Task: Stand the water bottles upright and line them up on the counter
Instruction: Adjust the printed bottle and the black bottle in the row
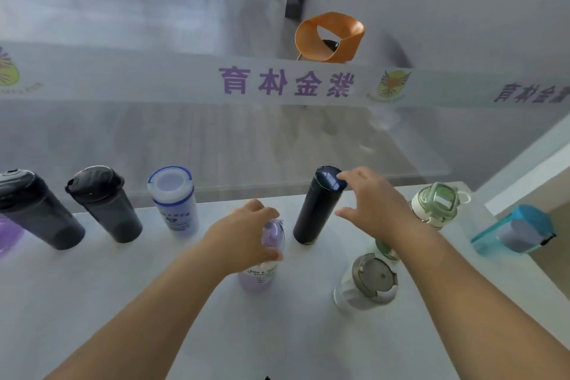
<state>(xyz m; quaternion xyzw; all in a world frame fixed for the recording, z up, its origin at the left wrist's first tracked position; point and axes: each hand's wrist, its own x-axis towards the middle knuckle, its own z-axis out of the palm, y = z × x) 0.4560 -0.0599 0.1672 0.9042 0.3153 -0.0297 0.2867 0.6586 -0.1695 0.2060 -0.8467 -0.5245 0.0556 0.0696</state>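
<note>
Several bottles stand on the white counter (154, 302). My left hand (243, 237) is wrapped around the top of a pale purple bottle (262, 274) standing mid-counter. My right hand (370, 207) hovers with fingers spread just right of a tall dark navy bottle (314, 210), fingertips near its cap; I cannot tell if they touch. In the back row to the left stand a white bottle with a blue rim (175, 200) and two dark smoky bottles (105, 203) (34, 210). A clear bottle with a grey lid (367, 281) stands near right, a green-lidded bottle (435, 203) behind my right arm.
A blue-lidded bottle (515, 231) sits at the counter's right edge. A purple object (9, 237) shows at the far left edge. A glass pane with purple lettering (287, 83) rises behind the counter; an orange chair (330, 37) stands beyond it.
</note>
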